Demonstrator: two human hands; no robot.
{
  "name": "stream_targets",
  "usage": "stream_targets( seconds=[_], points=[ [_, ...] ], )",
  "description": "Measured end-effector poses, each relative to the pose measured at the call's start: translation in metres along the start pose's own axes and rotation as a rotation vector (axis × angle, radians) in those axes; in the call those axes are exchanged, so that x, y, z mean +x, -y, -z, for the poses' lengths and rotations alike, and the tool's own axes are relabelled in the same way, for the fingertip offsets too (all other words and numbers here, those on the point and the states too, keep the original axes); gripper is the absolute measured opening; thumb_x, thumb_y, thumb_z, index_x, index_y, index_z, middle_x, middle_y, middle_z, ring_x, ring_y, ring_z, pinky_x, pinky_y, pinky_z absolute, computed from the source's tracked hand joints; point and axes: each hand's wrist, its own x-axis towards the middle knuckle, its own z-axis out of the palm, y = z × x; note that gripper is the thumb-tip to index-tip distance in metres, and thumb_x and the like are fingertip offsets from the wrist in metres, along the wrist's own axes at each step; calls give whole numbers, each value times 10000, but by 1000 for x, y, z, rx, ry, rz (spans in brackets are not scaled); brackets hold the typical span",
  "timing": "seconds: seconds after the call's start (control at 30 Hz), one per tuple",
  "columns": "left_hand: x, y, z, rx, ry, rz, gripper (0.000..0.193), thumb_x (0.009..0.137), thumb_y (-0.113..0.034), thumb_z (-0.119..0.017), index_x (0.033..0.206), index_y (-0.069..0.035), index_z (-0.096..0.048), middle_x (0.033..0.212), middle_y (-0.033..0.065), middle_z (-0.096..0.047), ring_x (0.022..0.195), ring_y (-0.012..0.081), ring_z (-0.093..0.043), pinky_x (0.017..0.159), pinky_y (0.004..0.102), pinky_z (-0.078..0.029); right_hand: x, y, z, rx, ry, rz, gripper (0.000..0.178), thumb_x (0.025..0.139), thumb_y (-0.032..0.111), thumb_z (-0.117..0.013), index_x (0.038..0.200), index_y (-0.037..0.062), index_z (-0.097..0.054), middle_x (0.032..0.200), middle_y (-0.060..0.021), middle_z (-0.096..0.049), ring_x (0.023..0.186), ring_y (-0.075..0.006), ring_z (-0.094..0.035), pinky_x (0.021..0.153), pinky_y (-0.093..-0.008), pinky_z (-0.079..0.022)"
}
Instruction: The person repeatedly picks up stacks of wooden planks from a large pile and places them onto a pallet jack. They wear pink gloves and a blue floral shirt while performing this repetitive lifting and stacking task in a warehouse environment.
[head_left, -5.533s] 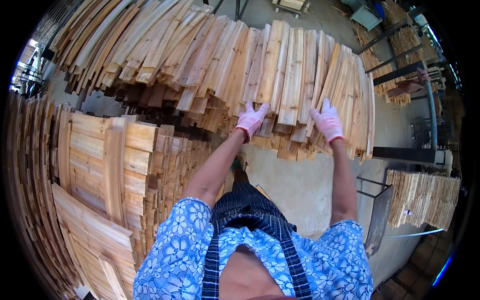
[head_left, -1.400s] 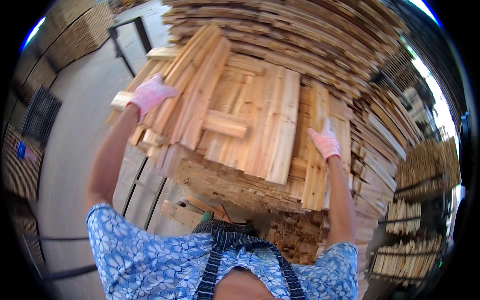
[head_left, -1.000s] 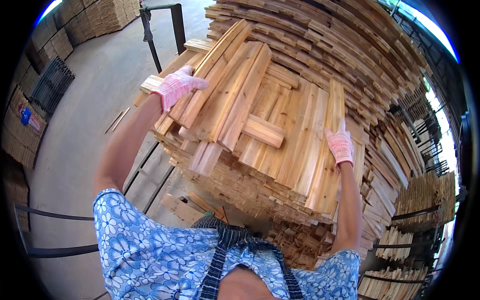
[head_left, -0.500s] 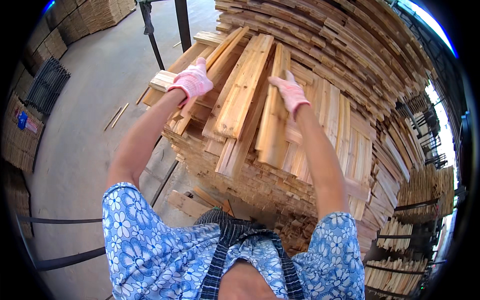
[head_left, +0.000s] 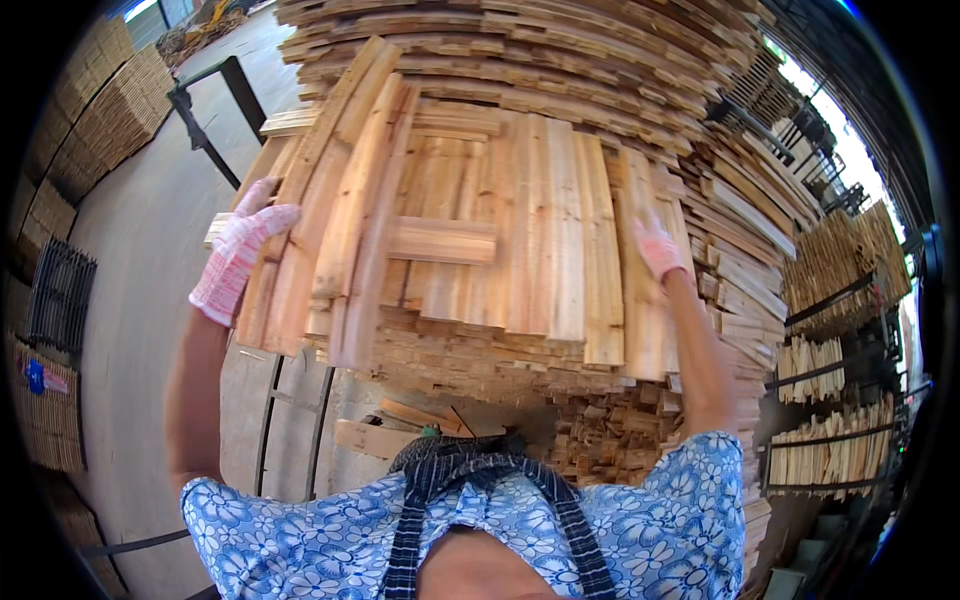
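head view: left hand (head_left: 243, 245), thumb apart from its fingers, rests against at least four loose boards (head_left: 360, 190) at left; right hand (head_left: 658, 250), blurred, finger state impossible to tell, has swung from the middle to one board (head_left: 643, 310) ending the flat row (head_left: 545, 220) at right, probably widening it; two short crosspieces (head_left: 445, 242) lie between; far, one tall stack (head_left: 500, 50).

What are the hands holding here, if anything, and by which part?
Cannot tell whether either grips: the left hand is at the left edge of loose boards, the right hand, blurred, over a separate board.
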Motion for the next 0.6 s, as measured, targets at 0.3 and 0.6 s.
stream_targets(
  seconds=[0.3, 0.6],
  points=[
    [-41, -100, -255, -377, 558, 57, 447, 934, -282, -720, 1224, 2, -532, 1109, 112, -618, 933, 182, -640, 805, 334, -600, 0, 17, 28, 623, -170, 180, 697, 1025, 537, -480, 1569, 112, -386, 1427, -218, -591, 1306, -361, -587, 1086, -495, -454],
    [4, -90, -290, 647, 435, -515, 755, 949, -579, -579, 1437, -5, -547, 1466, 235, -565, 1356, 355, -547, 1169, 414, -406, -50, -30, 85, 1112, 10, -71, 696, 1009, 469, -581, 1541, 36, -461, 1550, -134, -492, 1412, -245, -460, 1179, -359, -337]
  ],
)
